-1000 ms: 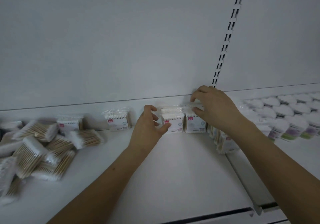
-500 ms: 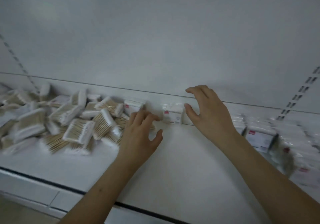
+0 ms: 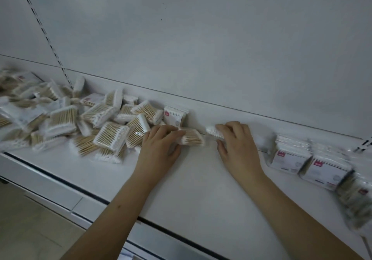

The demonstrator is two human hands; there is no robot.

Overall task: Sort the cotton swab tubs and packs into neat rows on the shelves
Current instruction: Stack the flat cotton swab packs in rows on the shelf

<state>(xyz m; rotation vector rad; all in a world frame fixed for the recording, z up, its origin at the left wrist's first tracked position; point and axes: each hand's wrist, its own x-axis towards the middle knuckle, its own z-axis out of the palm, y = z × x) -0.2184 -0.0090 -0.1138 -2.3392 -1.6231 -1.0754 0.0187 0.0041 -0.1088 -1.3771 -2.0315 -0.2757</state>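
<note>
Left hand (image 3: 161, 147) gripping swab pack (image 3: 191, 137) at pile edge; right hand (image 3: 235, 141) curling around white pack end (image 3: 213, 132), grip extent unclear. Both resting on shelf (image 3: 201, 189).

Risk: dragging pack likely disturbing loose pile (image 3: 90, 122), toppling upright pack (image 3: 174, 115).

Versus half-second earlier: hands then holding nothing, now taking packs; view panning left; finished row (image 3: 302, 159) sitting further right.

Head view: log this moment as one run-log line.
left hand: holds swab pack | right hand: holds second pack | loose pile: left | standing row: right | shelf
</note>
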